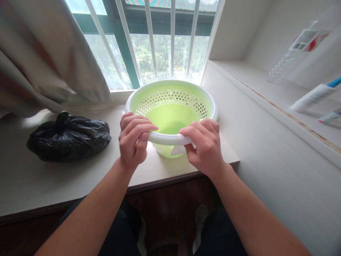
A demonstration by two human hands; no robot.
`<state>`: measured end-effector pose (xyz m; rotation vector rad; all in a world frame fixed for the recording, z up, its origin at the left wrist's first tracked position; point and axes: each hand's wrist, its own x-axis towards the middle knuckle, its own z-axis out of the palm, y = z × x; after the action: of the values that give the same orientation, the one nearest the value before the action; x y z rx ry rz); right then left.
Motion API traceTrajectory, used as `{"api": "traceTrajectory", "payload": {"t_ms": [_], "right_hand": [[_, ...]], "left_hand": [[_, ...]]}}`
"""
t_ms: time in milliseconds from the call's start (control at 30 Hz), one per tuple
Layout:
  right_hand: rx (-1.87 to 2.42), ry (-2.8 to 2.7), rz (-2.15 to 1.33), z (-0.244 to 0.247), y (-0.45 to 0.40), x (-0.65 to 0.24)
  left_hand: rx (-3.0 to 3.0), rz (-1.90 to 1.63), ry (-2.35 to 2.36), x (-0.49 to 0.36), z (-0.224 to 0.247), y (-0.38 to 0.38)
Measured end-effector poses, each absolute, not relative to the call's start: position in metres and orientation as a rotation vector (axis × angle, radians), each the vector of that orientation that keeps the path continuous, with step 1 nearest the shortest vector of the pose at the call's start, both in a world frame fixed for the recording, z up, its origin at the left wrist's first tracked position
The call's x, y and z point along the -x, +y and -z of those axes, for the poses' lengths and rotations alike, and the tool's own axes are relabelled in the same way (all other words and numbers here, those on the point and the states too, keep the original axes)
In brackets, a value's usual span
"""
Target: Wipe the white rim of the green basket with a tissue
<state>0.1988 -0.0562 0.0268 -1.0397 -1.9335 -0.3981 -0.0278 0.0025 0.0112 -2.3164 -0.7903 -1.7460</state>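
Note:
A light green plastic basket (170, 117) with a pale rim and a band of round holes stands on the windowsill ledge. My left hand (134, 138) is closed around the near left part of its rim, fingers over the top and thumb below. On the near right, my right hand (204, 146) grips the same rim beside a whitish wrapped patch (184, 139). Under that patch a pale flap (178, 150) hangs against the basket's outer wall. Nothing shows lying inside the basket, though its near inner wall is hidden.
A knotted black plastic bag (69, 138) lies on the ledge (106, 181) to the left, below a curtain (45, 53). Behind the basket is a barred window (162, 46). A shelf (266, 94) on the right holds a clear bottle (295, 49) and white tubes (311, 97).

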Motion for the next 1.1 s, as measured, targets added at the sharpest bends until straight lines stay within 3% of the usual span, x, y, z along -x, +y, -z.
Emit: {"api": "traceTrajectory", "payload": {"t_ms": [1100], "right_hand": [[1.030, -1.964, 0.373, -0.0279, -0.0536, -0.2016]], "left_hand": [[2.300, 1.736, -0.817, 0.0267, -0.0106, 0.0002]]}}
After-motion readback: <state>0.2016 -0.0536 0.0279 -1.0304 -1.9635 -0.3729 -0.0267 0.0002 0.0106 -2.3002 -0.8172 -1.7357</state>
